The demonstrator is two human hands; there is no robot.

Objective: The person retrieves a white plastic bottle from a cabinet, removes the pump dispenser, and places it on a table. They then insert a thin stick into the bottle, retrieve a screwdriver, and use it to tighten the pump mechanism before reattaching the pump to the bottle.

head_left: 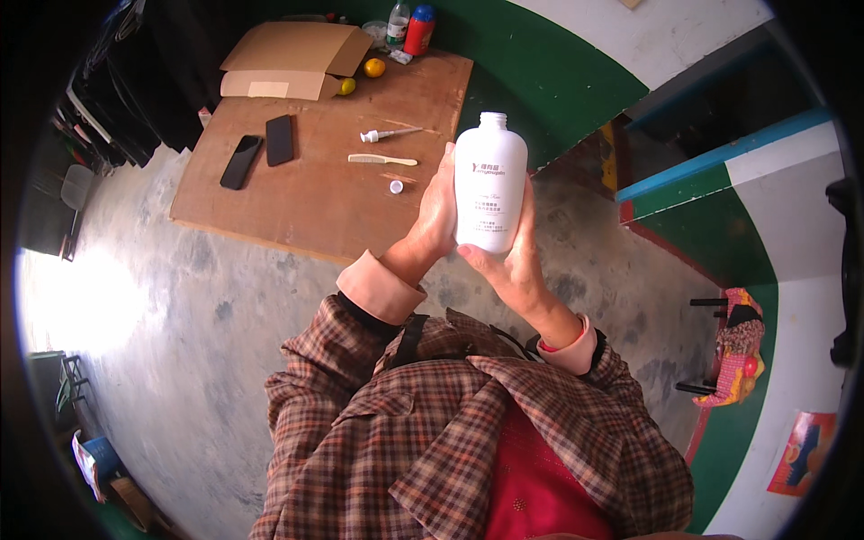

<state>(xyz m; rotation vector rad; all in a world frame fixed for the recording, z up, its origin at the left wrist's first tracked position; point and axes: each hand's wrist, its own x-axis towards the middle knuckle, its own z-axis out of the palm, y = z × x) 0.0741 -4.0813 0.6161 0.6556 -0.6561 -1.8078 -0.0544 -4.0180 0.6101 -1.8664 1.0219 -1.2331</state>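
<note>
Both my hands hold a white plastic pump bottle [491, 184] without its pump, its threaded neck bare and pointing away from me. My left hand [438, 205] is wrapped along its left side. My right hand [519, 252] grips the lower right side, thumb across the bottom front. Left of the bottle, on the brown wooden table [306, 202], lie a white pump head [387, 136] with its tube, a cream comb [382, 159] and a small white cap [396, 187].
Two dark phones [241, 162] lie on the table's left part. An open cardboard box [292, 54], an orange fruit [374, 67], a clear bottle [398, 25] and a red bottle with blue cap [420, 31] stand toward the back. A cloth-covered stool [740, 346] is at right.
</note>
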